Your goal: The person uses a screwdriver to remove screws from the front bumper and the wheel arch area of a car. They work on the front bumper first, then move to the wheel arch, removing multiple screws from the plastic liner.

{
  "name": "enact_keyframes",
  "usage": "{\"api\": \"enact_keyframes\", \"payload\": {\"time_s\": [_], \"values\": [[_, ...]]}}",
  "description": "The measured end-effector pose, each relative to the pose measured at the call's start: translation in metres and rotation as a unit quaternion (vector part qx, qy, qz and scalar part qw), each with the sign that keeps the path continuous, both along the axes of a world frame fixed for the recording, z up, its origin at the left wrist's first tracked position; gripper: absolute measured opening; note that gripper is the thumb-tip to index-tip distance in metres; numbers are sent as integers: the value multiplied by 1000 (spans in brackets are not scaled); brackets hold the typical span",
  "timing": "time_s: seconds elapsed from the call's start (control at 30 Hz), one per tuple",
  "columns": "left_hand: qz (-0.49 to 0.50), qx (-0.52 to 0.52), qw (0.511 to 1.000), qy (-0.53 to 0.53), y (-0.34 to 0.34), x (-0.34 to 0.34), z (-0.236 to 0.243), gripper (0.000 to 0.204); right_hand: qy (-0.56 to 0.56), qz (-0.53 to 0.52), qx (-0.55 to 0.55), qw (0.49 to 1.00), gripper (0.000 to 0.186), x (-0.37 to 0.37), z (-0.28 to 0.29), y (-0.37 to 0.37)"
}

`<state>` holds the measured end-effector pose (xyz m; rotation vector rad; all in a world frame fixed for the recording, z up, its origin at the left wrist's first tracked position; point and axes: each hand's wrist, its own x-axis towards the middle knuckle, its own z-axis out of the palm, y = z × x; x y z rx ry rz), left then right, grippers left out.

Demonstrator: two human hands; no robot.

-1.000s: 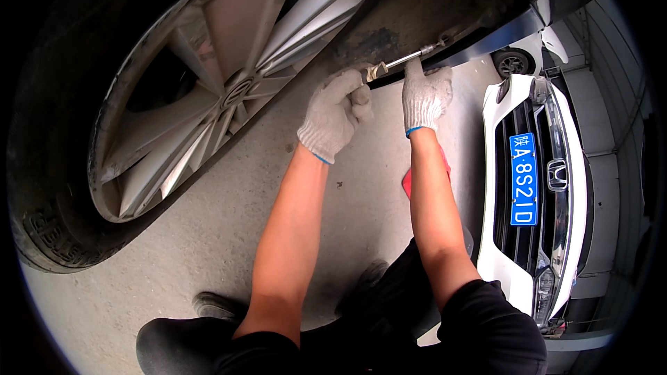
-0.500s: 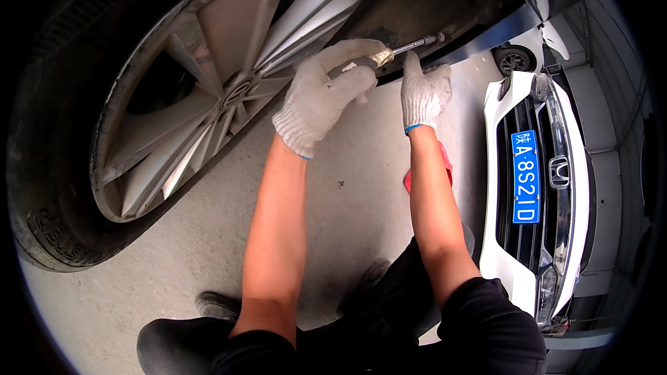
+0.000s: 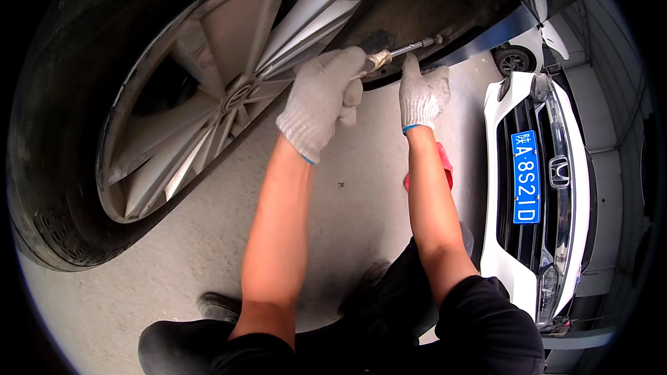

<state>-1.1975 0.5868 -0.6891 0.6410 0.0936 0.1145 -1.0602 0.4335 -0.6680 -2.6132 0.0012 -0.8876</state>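
My left hand [image 3: 321, 101], in a white knitted glove, is wrapped round the handle end of a screwdriver-like tool [image 3: 404, 49]. Its yellowish handle shows past the fingers, and a metal shaft runs up and right to a small fastener [image 3: 438, 39] in the dark wheel arch liner [image 3: 389, 17]. Below the shaft, my gloved right hand [image 3: 424, 94] is at the lower edge of the arch. Its thumb points up on the inner side while the other fingers curl at the edge, their tips partly hidden.
A car wheel with a silver spoked rim [image 3: 198, 48] fills the upper left, close to my left hand. A white car [image 3: 499, 250] with a blue plate faces in from the right. Something red [image 3: 445, 167] lies on the grey floor [image 3: 340, 222] behind my right forearm.
My left hand has turned and shifted its hold on the handle, fingers now folded in where they were more extended. The tool's shaft and my right hand stay nearly in place.
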Motion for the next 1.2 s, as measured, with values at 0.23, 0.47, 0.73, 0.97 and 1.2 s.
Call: {"api": "enact_keyframes", "payload": {"time_s": [0.23, 0.47, 0.73, 0.97, 1.2], "values": [[238, 240, 938, -76, -8, 1, 7, 29, 19, -17, -16, 1000, 57, -1, 3, 4], [-47, 6, 998, -34, 5, -9, 9, 30, 35, -23, 0, 999, 58, -5, 8, 5], [86, -6, 994, -74, -14, 3, 4, 22, -12, 3, 7, 1000, 64, -2, 4, 4], [1, 1, 999, -39, -7, -4, 10, 31, 24, -15, 4, 1000, 61, -4, 8, 7], [208, 236, 946, -78, -15, -2, 13, 33, 29, -35, 11, 999, 60, 0, 5, 9]]}}
